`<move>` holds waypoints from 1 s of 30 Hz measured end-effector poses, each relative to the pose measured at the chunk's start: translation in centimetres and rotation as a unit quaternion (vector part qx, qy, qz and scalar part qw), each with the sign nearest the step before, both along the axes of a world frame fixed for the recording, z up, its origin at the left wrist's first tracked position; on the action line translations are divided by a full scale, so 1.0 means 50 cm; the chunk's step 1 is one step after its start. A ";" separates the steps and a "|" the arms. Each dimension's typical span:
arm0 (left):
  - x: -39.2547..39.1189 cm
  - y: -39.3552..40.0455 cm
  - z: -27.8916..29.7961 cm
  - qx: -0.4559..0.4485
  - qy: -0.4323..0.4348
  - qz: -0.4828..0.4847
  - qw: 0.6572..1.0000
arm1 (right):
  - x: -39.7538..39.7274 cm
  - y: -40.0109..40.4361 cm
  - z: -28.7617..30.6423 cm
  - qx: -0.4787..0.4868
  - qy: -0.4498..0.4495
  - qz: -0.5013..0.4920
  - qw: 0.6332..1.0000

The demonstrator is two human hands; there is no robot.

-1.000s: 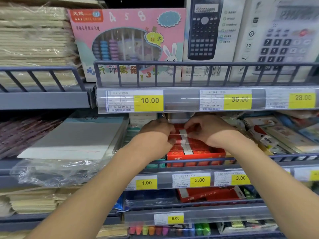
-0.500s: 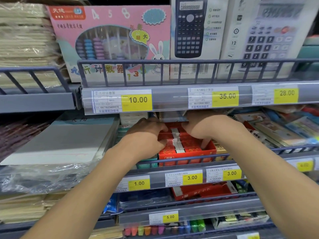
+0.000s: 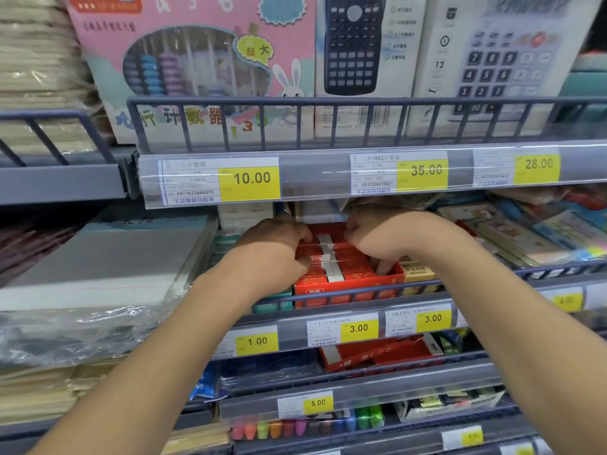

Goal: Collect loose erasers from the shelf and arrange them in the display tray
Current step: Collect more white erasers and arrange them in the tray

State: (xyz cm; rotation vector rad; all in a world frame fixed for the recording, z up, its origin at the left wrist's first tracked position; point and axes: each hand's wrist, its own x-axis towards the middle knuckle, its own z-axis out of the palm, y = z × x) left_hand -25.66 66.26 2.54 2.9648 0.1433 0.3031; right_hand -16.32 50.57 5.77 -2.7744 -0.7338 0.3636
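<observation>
A red display tray (image 3: 348, 287) stands on the middle shelf behind a grey rail. It holds rows of red-wrapped erasers (image 3: 328, 257) with white ends lined up down the middle. My left hand (image 3: 274, 244) lies on the left side of the rows, its fingers curled over the erasers. My right hand (image 3: 384, 239) lies on the right side, with fingertips tucked down between the erasers and the tray's right wall. Both hands hide the outer parts of the rows.
The shelf above (image 3: 361, 172), with price labels, hangs low over the hands. Yellow eraser packs (image 3: 417, 274) sit right of the tray, teal boxes (image 3: 272, 300) left. A plastic-wrapped paper stack (image 3: 98, 267) lies far left. Another red tray (image 3: 377, 353) sits one shelf below.
My head has moved closer and the view shifted. Both hands have stayed on the erasers in the tray, the right fingers reaching lower along the tray's right side.
</observation>
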 end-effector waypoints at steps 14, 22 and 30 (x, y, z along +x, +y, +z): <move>0.048 -0.163 0.022 -0.022 -0.022 -0.133 0.991 | 0.073 -0.284 0.021 -0.011 -0.136 0.021 0.990; 0.100 -0.198 0.014 -0.036 0.074 -0.142 0.986 | 0.091 -0.279 -0.013 -0.037 -0.103 0.071 0.991; 0.135 -0.217 0.027 0.007 0.090 -0.174 0.981 | 0.088 -0.297 -0.014 0.091 -0.092 0.003 0.992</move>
